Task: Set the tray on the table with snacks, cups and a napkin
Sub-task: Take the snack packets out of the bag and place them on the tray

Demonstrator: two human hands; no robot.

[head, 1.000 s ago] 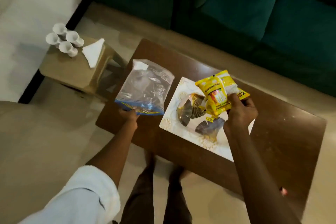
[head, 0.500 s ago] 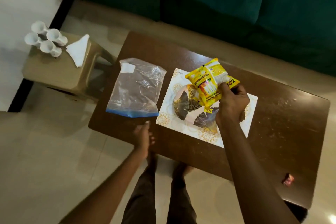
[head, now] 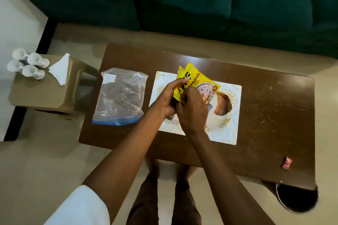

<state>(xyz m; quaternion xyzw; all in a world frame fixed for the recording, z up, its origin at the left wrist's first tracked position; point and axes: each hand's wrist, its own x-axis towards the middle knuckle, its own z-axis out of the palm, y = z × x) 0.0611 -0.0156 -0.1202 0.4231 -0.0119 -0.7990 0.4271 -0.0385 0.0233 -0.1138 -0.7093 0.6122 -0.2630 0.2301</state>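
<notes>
A white patterned tray (head: 229,129) lies flat in the middle of the brown table (head: 270,115). Over it, my left hand (head: 167,97) and my right hand (head: 192,111) both grip a yellow snack packet (head: 196,80), held close together at its near edge. A clear zip bag (head: 119,97) with a blue seal lies on the table left of the tray, apart from my hands. Several white cups (head: 27,64) and a folded white napkin (head: 60,68) sit on a small tan stool (head: 43,91) to the left of the table.
A small red wrapper (head: 286,163) lies near the table's front right corner. A dark round bin (head: 296,199) stands under that corner. A green sofa (head: 201,0) runs along the far side. My legs are at the table's near edge.
My left hand let go of the zip bag, which now lies on the table, and moved right to grip the yellow packet together with my right hand.
</notes>
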